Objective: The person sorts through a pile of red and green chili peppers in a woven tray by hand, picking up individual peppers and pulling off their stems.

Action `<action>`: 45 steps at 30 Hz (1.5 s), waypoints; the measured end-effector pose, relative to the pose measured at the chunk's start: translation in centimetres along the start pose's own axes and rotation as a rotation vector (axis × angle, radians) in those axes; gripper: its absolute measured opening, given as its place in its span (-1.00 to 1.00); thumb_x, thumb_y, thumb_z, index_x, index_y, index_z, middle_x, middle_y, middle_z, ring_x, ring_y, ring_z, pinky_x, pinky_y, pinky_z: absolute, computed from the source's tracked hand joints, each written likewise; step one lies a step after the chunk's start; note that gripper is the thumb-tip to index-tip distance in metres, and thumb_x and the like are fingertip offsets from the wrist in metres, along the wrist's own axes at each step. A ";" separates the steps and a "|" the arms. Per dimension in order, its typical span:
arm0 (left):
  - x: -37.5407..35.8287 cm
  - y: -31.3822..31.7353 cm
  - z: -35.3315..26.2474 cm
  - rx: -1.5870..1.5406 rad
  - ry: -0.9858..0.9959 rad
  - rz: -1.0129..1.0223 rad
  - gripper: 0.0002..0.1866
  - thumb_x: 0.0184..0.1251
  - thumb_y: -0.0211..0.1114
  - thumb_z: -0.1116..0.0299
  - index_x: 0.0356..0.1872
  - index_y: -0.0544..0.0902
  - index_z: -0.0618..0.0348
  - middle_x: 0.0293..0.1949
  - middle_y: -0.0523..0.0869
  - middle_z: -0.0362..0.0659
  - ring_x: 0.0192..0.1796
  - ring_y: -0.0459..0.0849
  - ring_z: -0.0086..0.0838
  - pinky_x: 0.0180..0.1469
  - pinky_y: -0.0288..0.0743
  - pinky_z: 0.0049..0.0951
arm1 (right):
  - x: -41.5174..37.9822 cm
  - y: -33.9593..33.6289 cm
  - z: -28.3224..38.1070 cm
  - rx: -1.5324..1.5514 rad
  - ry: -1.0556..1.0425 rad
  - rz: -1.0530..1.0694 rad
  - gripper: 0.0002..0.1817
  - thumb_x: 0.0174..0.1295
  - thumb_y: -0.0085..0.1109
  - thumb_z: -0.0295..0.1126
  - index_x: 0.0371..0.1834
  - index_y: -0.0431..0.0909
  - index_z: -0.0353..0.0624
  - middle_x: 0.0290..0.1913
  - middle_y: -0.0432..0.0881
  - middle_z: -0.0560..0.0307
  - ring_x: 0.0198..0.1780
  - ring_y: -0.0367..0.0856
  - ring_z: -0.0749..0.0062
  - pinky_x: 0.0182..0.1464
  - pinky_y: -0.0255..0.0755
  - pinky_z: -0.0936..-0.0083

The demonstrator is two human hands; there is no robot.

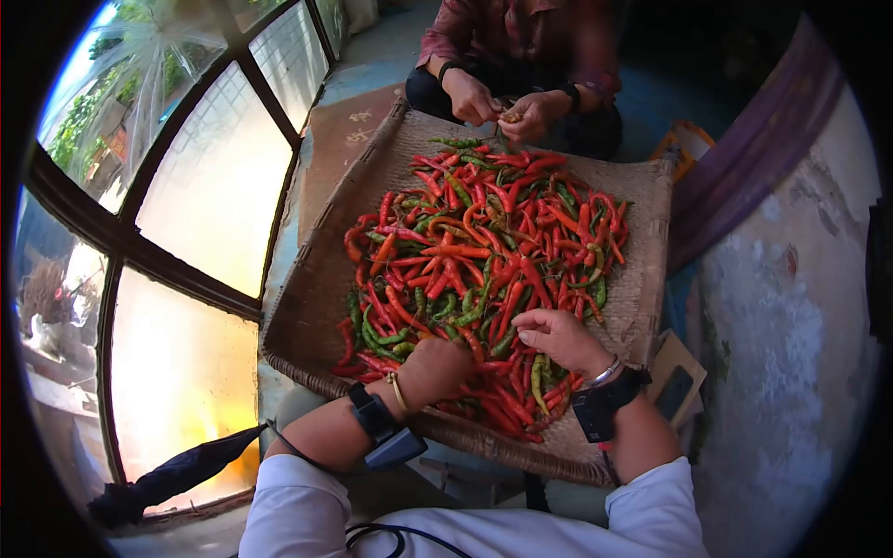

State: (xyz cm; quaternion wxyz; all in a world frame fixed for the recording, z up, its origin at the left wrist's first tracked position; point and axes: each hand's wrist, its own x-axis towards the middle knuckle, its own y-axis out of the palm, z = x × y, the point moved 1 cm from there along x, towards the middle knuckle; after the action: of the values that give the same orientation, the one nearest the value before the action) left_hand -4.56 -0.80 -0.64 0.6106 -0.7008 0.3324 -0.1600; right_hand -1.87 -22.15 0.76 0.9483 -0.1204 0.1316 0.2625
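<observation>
A large woven basket tray (312,298) holds a heap of chili peppers (465,251), mostly red with some green and orange ones. My left hand (435,367) is down on the near side of the heap, its fingers curled inward. Its fingertips are hidden, so what they hold cannot be seen. To the right, my right hand (563,339) hovers over or lightly touches the peppers. Its fingers are loosely bent and slightly apart, with nothing visible between them. A yellow-green pepper (539,383) lies just below that hand.
Across the tray, another person's hands (498,112) meet above its far edge, holding something small. A window (200,186) with dark frames stands on the left, near a dark folded umbrella (181,474). At right are a phone (673,392), purple cloth (753,153) and a wall (781,335).
</observation>
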 end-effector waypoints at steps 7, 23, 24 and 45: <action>0.2 0.5 0.2 0.066 0.043 0.032 -0.83 0.02 0.16 0.28 -0.44 0.61 0.12 -0.50 0.60 -0.15 -0.50 0.64 -0.30 -0.52 0.49 -0.34 | -0.5 2.9 0.0 -0.369 -0.121 0.216 -0.65 0.06 0.14 -0.28 -0.12 0.49 -0.25 -0.29 0.59 -0.01 -0.23 0.57 0.25 -0.15 0.41 0.43; 0.8 -2.6 0.6 -0.455 0.111 0.130 -0.77 0.06 0.22 0.20 -0.40 0.62 0.16 -0.52 0.64 -0.08 -0.46 0.61 -0.20 -0.39 0.45 -0.31 | -0.9 4.4 -0.3 -0.752 -0.432 0.095 -0.81 -0.04 0.17 -0.28 -0.45 0.53 -0.16 -0.48 0.53 0.05 -0.31 0.54 0.12 -0.24 0.39 0.23; 0.7 -2.9 0.8 -0.535 0.113 0.121 -0.78 0.05 0.20 0.23 -0.41 0.62 0.16 -0.52 0.62 -0.05 -0.43 0.60 -0.18 -0.36 0.45 -0.29 | -1.0 4.3 -0.1 -0.743 -0.385 0.117 -0.81 -0.02 0.16 -0.28 -0.44 0.53 -0.17 -0.47 0.54 0.04 -0.33 0.54 0.10 -0.26 0.39 0.23; -0.3 -0.4 4.0 0.074 -0.089 0.125 -0.83 -0.13 0.28 0.32 -0.45 0.63 0.10 -0.48 0.61 -0.10 -0.36 0.62 -0.23 -0.35 0.49 -0.28 | -0.3 0.0 0.4 0.447 0.061 -0.130 -0.72 0.23 0.01 -0.37 -0.04 0.42 -0.28 -0.31 0.57 0.17 -0.37 0.55 0.62 -0.43 0.40 0.78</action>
State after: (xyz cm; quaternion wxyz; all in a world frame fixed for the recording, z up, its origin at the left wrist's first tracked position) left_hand -2.16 2.36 -1.05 0.6590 -0.6621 0.3417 -0.1024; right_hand -2.03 -22.21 1.23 0.9619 0.0767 0.2069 0.1617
